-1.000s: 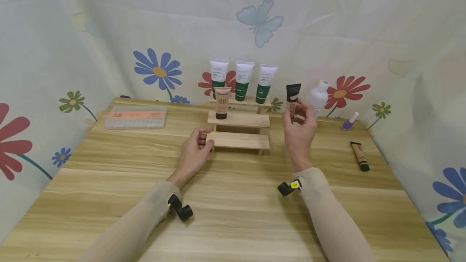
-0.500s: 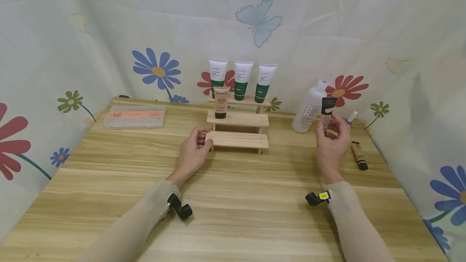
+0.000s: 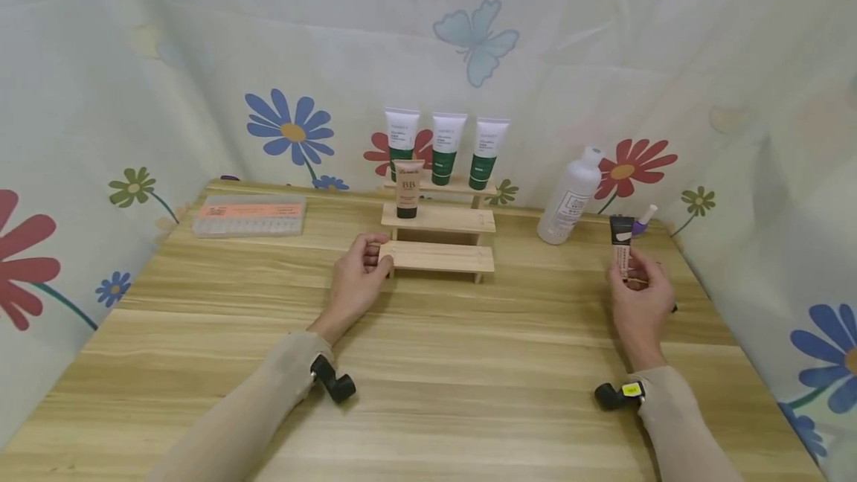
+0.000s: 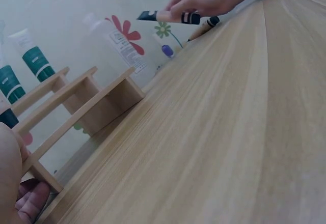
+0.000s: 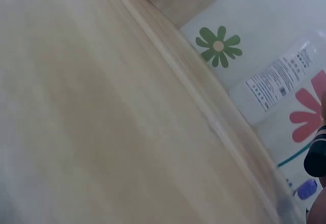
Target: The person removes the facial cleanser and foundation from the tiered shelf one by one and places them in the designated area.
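Observation:
My left hand (image 3: 358, 274) grips the left end of the lowest step of a three-tier wooden display stand (image 3: 438, 257); the left wrist view shows thumb and fingers around that end. In my right hand (image 3: 643, 307) a small beige cosmetic tube (image 3: 622, 251) with a black end is pinched, held above the table's right side. Behind this hand lies another tan tube (image 4: 205, 28), mostly hidden in the head view. A beige BB cream tube (image 3: 407, 190) stands on the middle step. Three white-and-green tubes (image 3: 445, 151) stand along the top step.
A white bottle (image 3: 569, 199) stands right of the stand, near the back edge. Beyond the right hand is a purple nail polish bottle (image 3: 640, 225) with a white cap. A flat clear case (image 3: 249, 216) with an orange label lies at the back left. Flowered cloth hangs behind.
My right hand has carried the beige tube from beside the stand, past the white bottle, rightward and nearer to me. My left hand keeps its grip on the stand.

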Motion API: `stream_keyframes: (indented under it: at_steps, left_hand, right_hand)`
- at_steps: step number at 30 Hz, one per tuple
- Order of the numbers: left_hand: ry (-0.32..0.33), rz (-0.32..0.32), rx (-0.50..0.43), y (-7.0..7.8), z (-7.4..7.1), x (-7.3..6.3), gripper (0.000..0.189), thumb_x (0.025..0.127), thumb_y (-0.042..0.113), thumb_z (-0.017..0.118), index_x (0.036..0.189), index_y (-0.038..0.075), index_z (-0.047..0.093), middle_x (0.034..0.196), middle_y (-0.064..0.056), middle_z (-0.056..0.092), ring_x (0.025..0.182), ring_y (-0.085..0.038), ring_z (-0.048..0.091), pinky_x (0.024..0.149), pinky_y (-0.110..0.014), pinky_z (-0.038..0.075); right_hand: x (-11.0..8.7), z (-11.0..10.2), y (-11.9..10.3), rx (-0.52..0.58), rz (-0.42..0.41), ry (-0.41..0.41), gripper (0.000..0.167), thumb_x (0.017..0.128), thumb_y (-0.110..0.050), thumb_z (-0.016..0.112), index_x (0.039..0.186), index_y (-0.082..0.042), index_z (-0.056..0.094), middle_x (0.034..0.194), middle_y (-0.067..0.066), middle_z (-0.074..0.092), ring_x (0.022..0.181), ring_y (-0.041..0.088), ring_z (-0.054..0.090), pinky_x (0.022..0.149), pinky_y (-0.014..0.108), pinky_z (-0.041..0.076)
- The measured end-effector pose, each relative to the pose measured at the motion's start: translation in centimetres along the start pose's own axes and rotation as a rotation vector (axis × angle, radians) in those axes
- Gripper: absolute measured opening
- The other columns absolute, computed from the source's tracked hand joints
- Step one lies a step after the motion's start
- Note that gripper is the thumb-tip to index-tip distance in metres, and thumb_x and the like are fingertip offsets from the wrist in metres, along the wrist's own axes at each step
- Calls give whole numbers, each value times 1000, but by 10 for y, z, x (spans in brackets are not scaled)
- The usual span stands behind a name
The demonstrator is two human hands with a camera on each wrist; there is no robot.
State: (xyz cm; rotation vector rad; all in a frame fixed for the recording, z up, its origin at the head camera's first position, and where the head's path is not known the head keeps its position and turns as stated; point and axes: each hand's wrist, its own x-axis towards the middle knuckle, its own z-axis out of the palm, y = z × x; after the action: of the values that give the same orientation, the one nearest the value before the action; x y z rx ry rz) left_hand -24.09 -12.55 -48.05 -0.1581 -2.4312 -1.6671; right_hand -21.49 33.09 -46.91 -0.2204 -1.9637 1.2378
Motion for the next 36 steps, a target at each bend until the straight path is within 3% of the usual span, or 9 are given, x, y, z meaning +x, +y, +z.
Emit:
stream_keyframes:
  at_steps: [6, 14, 21, 36]
  left_hand:
    - [1, 8, -5, 0, 0, -1, 39, 108, 19, 67, 146, 10, 64, 120, -11, 69, 104, -25, 67, 89, -36, 58]
    - [9, -2, -14, 0, -2, -1, 39, 108, 19, 66, 146, 11, 64, 120, -11, 69, 104, -25, 66, 88, -33, 57]
    - [13, 2, -10, 0, -3, 1, 39, 108, 19, 67, 146, 11, 64, 119, -11, 69, 103, -25, 67, 87, -32, 57]
    - [0, 12, -9, 0, -1, 0, 40, 108, 20, 67, 146, 9, 64, 119, -11, 70, 104, -25, 68, 90, -38, 59]
  right_hand:
    - [-2, -12, 10, -50, 20, -80, 39, 95, -2, 82, 133, 3, 78, 103, -3, 65, 86, 0, 59, 74, 5, 47]
    - [-2, -11, 11, -159, 86, -222, 43, 96, -5, 81, 139, 2, 75, 112, 11, 71, 85, -6, 58, 73, 4, 48]
    - [0, -10, 12, -233, 104, -255, 42, 98, -8, 81, 139, 0, 75, 119, 21, 75, 85, -7, 56, 73, 5, 46]
    - [-3, -16, 12, -350, 77, -307, 39, 99, -17, 83, 133, 2, 78, 118, 22, 80, 80, -9, 55, 69, 7, 42]
